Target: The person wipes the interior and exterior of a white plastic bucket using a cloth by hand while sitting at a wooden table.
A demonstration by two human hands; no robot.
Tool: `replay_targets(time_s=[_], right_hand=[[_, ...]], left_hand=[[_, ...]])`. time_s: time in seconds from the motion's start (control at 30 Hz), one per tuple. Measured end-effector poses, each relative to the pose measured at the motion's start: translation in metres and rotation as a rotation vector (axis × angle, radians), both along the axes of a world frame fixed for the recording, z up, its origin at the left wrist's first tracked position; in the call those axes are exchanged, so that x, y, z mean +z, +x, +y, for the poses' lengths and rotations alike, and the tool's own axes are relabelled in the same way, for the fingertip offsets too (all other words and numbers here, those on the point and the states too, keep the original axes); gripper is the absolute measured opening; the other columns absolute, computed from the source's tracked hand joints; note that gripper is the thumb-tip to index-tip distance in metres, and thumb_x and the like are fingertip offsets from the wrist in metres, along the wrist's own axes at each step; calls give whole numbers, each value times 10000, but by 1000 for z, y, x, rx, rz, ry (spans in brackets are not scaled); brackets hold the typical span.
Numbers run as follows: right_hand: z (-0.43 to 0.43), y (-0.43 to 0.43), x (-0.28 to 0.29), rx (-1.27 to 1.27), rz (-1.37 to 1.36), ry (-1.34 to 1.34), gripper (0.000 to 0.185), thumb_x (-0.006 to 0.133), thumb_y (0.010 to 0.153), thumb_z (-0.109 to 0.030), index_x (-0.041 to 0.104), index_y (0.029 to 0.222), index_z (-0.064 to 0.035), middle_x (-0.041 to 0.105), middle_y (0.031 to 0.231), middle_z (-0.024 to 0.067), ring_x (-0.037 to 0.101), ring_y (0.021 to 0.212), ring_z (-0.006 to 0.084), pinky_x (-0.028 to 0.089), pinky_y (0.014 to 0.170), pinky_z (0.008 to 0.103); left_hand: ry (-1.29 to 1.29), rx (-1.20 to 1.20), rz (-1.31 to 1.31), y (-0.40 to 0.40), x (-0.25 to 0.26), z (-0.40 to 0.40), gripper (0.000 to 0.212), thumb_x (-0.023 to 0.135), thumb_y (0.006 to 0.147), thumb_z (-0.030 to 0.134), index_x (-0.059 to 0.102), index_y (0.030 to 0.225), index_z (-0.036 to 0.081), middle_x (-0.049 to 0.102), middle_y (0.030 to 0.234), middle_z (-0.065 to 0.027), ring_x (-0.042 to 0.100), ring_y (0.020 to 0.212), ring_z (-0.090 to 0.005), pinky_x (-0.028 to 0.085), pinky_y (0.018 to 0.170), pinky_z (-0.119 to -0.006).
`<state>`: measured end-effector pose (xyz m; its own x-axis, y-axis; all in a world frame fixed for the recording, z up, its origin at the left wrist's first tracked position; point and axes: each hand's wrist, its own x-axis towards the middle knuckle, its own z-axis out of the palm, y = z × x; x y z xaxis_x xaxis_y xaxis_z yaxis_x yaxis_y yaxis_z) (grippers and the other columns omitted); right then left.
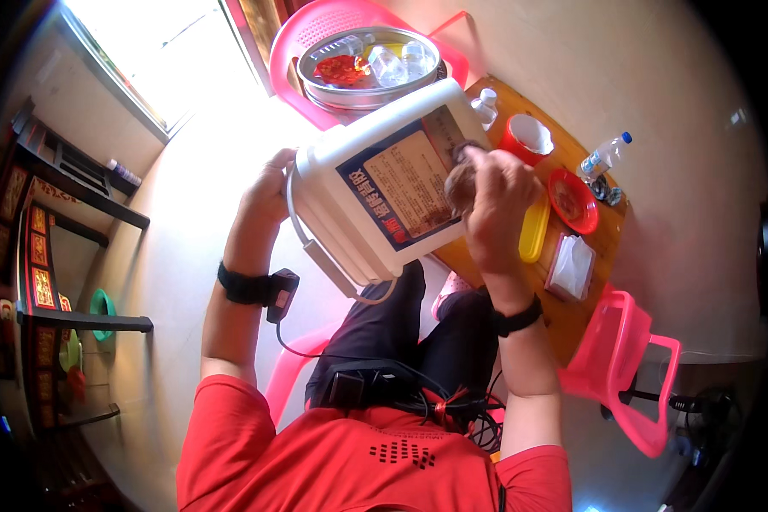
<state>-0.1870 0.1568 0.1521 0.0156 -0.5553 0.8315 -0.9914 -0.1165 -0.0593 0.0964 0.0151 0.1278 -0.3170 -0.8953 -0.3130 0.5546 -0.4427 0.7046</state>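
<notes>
A white plastic jug-like bucket [320, 153] with a bail handle [329, 265] is tilted above my lap, its dark blue label [403, 179] facing up at me. My left hand [270, 182] grips the bucket's edge near where the handle joins; part of its fingers are hidden behind it. In my right hand [502, 185] is a bunched brown cloth [462, 182], pressed against the label's far right side. The label bears writing and has a dark, worn patch near its lower edge.
Beyond the bucket a steel basin [371, 96] with plastic bottles rests on a pink chair [288, 51]. On the wooden table [553, 307] stand a red container [526, 137], a red plate [573, 200], a bottle [605, 157] and a tissue box [571, 267]. Another pink chair [621, 358] is at right.
</notes>
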Motion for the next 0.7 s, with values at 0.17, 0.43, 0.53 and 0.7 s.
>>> replay_targets(time_s=[0.17, 0.43, 0.53, 0.7], right_hand=[[-18, -1, -3, -19, -104, -40, 365, 637, 843, -75, 619, 1207, -89, 564, 1105, 105, 537, 1065, 308, 388, 888, 465], [-24, 28, -7, 103, -135, 2, 415, 636, 815, -29, 621, 1229, -46, 560, 1114, 122, 534, 1076, 327, 385, 919, 459], [-7, 42, -23, 163, -1, 80, 348, 694, 845, -50, 656, 1191, -41, 547, 1132, 131, 538, 1089, 288, 388, 949, 434], [-1, 46, -12, 375, -143, 155, 429, 672, 744, -20, 647, 1172, -45, 565, 1079, 115, 548, 1048, 294, 380, 912, 440]], left_hand=[[12, 0, 77, 0, -7, -4, 230, 531, 967, 63, 569, 1070, -138, 659, 943, -229, 709, 804, -264, 620, 702, -371], [70, 89, 63, -19, -6, 3, 285, 556, 956, 117, 557, 1098, -129, 644, 989, -251, 699, 848, -299, 605, 759, -409], [59, 185, -33, -31, 13, 14, 272, 560, 956, 111, 557, 1098, -122, 638, 1002, -257, 695, 875, -306, 600, 761, -420], [78, 180, -66, -32, 15, 12, 267, 565, 970, 93, 584, 1120, -127, 659, 1004, -207, 706, 847, -247, 606, 732, -355]])
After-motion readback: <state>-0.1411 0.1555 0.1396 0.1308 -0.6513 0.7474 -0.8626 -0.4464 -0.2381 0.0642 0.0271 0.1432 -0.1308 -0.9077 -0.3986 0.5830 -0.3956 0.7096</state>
